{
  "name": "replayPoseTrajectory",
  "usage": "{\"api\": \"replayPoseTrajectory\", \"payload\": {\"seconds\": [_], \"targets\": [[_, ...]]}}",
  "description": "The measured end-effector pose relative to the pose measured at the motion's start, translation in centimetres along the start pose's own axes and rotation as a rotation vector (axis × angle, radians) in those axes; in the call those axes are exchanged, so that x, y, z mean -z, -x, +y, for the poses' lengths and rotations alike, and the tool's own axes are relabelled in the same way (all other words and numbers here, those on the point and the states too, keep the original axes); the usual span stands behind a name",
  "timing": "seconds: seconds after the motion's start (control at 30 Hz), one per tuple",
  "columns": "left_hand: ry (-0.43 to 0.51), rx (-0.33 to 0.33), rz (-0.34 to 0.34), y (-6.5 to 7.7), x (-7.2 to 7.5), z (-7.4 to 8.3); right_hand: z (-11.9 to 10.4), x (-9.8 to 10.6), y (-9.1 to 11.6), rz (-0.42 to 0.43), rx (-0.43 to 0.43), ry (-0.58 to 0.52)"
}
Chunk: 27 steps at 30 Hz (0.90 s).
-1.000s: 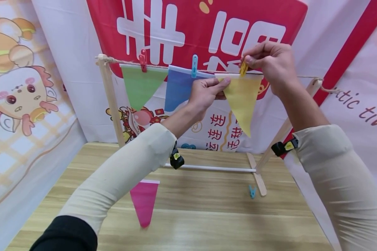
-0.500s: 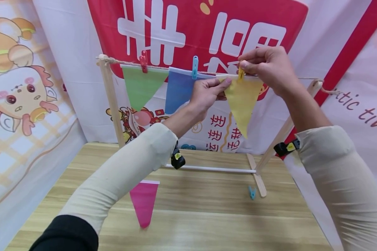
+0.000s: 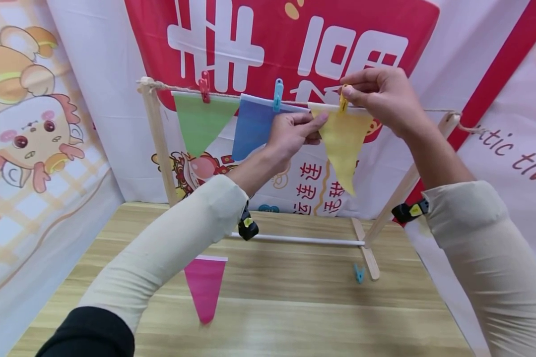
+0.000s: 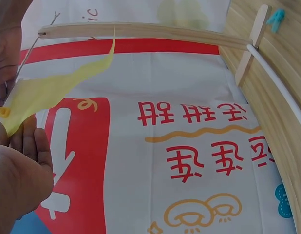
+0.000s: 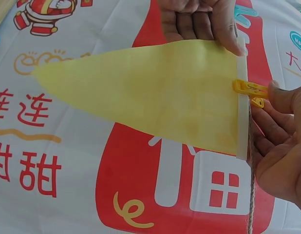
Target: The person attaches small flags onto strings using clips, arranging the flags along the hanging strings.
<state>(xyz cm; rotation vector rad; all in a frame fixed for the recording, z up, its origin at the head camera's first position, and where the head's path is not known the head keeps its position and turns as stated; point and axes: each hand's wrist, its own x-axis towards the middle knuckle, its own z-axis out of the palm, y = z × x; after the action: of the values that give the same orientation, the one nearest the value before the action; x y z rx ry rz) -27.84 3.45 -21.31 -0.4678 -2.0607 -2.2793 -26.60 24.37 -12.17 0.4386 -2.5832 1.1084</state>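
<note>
Well, from my seat here I see the left hand [image 3: 295, 131] pinched nearly flat on the yellow flag [image 3: 345, 144], thumb in front and fingers behind at its upper left corner; the right hand [image 3: 388, 94] is drawn into a small pinch too, its thumb and fingertips gripping the levers of the yellow peg [image 3: 343, 99]; that peg bites down over the flag's white top band, and the rope [image 5: 252, 195] runs along the same edge; the flag hangs point-down to the right of the blue flag [image 3: 252, 129], its tip slightly curled in my left wrist view.

On the same rope, the blue flag hangs under a blue peg [image 3: 278, 94] and the green flag [image 3: 203, 119] under a red peg [image 3: 204, 87]; the pink flag [image 3: 205, 290] lies on the table [image 3: 295, 322], well apart from a loose peg [image 3: 359, 273] near the foot of the right post [image 3: 393, 198].

As for writing, I get large white characters on the red panel [image 3: 277, 39] behind the rope; my right wrist view gives me red 连 and 甜 [image 5: 41, 173], plus a teal badge [image 5: 299, 41] lettered HAPP before the frame cuts it; on the cloth at far right I read "tic tim" [image 3: 518, 153], clipped at the edge; I can make out no brand on the pegs.
</note>
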Motion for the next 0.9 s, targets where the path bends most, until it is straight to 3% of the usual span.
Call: {"api": "replayPoseTrajectory", "payload": {"seconds": [0.5, 0.9], "targets": [[-0.086, 0.028, -0.085, 0.4, 1.4, -1.0, 0.4, -0.1, 0.4, 0.066, -0.011, 0.006], [-0.109, 0.065, -0.112, 0.8, 2.9, -1.4, 1.0, 0.2, 0.8, 0.246, 0.022, -0.223]]}}
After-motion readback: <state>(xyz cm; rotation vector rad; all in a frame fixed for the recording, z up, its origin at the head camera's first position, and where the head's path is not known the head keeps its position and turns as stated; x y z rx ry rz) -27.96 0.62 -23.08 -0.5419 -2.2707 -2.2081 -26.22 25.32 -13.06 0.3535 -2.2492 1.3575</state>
